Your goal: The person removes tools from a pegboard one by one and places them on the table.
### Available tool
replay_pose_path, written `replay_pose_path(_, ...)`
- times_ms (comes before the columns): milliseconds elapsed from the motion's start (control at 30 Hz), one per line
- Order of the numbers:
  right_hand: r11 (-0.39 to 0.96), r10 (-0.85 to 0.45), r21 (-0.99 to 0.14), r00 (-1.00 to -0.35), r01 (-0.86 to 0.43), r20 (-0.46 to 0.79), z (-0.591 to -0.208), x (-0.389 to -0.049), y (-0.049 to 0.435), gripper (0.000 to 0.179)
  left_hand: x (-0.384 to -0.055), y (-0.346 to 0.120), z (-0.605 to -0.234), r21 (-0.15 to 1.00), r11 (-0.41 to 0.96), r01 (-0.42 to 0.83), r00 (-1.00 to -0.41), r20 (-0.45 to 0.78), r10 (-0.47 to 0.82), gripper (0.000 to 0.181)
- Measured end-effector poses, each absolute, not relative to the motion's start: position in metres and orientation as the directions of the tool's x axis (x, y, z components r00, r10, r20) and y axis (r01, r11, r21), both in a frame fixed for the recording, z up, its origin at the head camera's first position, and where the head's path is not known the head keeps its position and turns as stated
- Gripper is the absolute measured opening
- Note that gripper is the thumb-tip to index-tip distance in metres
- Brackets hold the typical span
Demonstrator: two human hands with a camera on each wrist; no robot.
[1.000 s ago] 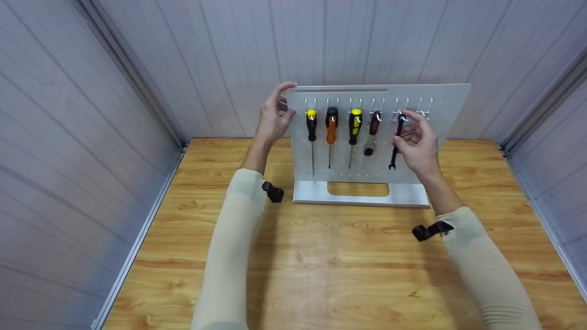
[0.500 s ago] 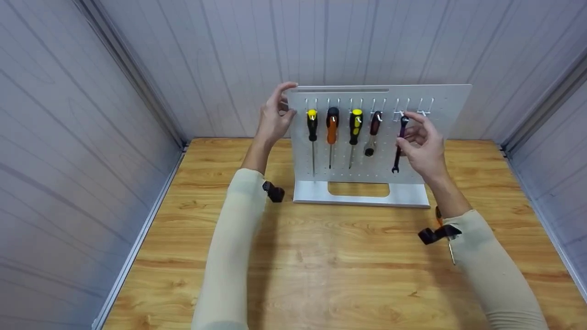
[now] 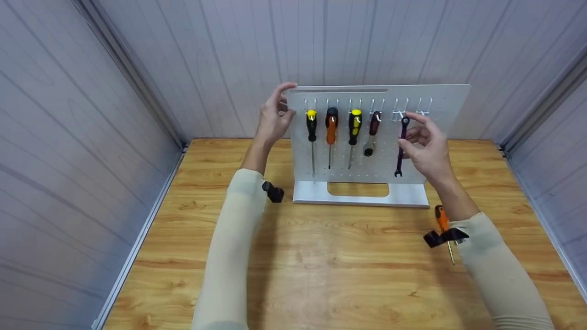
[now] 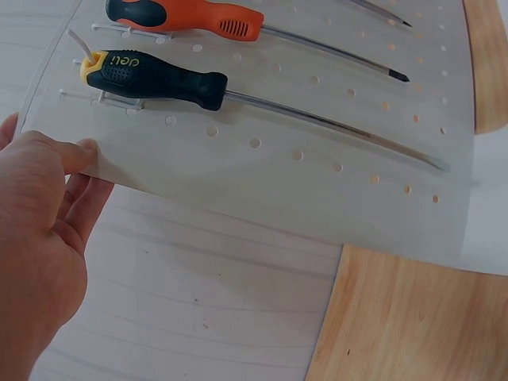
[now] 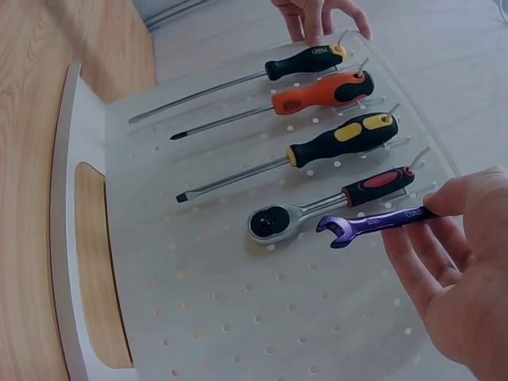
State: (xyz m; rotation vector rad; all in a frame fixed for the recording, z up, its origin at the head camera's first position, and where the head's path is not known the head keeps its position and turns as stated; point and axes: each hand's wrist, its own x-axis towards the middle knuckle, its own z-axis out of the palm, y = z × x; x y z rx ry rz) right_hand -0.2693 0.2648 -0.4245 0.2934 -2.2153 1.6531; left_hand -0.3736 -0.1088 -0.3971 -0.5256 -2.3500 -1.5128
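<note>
My left hand (image 3: 274,117) grips the upper left edge of a white pegboard (image 3: 299,158); in the left wrist view its thumb lies on the front face and fingers pass behind. With my right hand (image 3: 429,149) I pinch a purple combination wrench (image 3: 400,153) between thumb and fingers. The wrench's open end (image 5: 340,232) points down, and its ring end is up by a hook at the board's right part. Whether the ring touches that hook I cannot tell. Left of it hang a ratchet (image 3: 372,133), a yellow-black screwdriver (image 3: 355,126), an orange screwdriver (image 3: 331,128) and a black screwdriver with yellow cap (image 3: 312,126).
Another orange screwdriver (image 3: 441,219) lies on the wooden tabletop (image 3: 330,266), partly covered by my right wrist's camera mount. A further white hook (image 3: 423,112) sits at the board's right. Panelled walls (image 3: 321,41) enclose the table at the back and sides.
My right hand has shifted slightly right and toward me with the wrench, away from the hook. The screwdriver on the table has come into sight beside the right wrist. My left hand stays put.
</note>
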Motion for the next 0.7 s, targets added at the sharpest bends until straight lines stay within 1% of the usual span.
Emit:
replay_pose_path(200,0.254,0.048,-0.89,-0.914,-0.379,0.403,-0.421,-0.265,0.264,0.063,-0.374,-0.109,-0.398,0.801,0.382,0.461,-0.886,0.44,0.145,0.057)
replay_pose_path(700,0.309,0.04,-0.881,-0.921,-0.359,0.389,-0.421,-0.253,0.281,0.063,-0.375,-0.108,-0.397,0.803,0.374,0.463,-0.885,0.44,0.149,0.057)
